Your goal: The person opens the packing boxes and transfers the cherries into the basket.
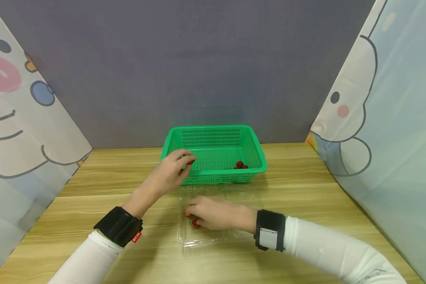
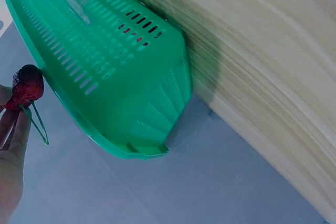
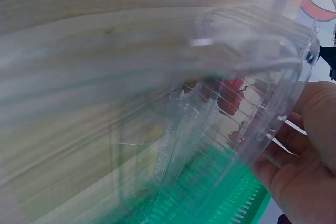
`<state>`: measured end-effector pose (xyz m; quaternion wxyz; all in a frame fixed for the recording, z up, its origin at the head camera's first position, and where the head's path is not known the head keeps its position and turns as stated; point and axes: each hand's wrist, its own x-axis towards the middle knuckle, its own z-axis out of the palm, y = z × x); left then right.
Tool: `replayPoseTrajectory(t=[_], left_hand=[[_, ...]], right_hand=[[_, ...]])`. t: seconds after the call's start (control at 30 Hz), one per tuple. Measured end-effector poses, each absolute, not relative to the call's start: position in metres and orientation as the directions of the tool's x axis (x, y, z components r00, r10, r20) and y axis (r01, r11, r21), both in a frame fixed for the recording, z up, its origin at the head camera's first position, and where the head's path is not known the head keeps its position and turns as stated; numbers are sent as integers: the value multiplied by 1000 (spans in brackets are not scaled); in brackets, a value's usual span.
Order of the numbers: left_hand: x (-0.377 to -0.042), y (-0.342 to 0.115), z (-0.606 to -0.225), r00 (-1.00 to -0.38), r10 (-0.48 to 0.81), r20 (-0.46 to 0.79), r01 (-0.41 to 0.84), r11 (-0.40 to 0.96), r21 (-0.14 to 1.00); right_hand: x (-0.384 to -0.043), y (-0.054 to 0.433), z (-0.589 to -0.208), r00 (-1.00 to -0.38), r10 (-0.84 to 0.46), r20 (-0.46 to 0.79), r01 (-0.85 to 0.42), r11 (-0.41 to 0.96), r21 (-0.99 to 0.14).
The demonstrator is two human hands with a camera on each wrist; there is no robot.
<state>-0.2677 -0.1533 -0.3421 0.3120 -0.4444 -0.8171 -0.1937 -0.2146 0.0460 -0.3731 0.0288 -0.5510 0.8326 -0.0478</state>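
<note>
My left hand is over the left front of a green plastic basket. Its thumb and fingers pinch a small dark-red fruit with a thin green looped stem, held outside the basket wall in the left wrist view. My right hand reaches down, fingers bent, into a clear plastic box in front of the basket. Red fruits show at its fingertips. The box wall and blur hide whether those fingers grip one. A few more red fruits lie in the basket's right front corner.
The basket and the clear box stand on a wood-grain table. A grey wall rises behind. Cartoon-printed curtains flank the table, one on the left and one on the right.
</note>
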Motion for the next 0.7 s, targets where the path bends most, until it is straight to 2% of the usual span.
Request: replayPoseTrajectory(t=[0.23, 0.7], left_hand=[[-272, -159, -341, -447, 578, 683, 829, 554, 74], [-284, -163, -336, -492, 534, 687, 804, 581, 124]], right_hand=[[-215, 42, -376, -410, -911, -32, -905, 411, -108], [-214, 44, -383, -373, -928, -7, -924, 372, -85]])
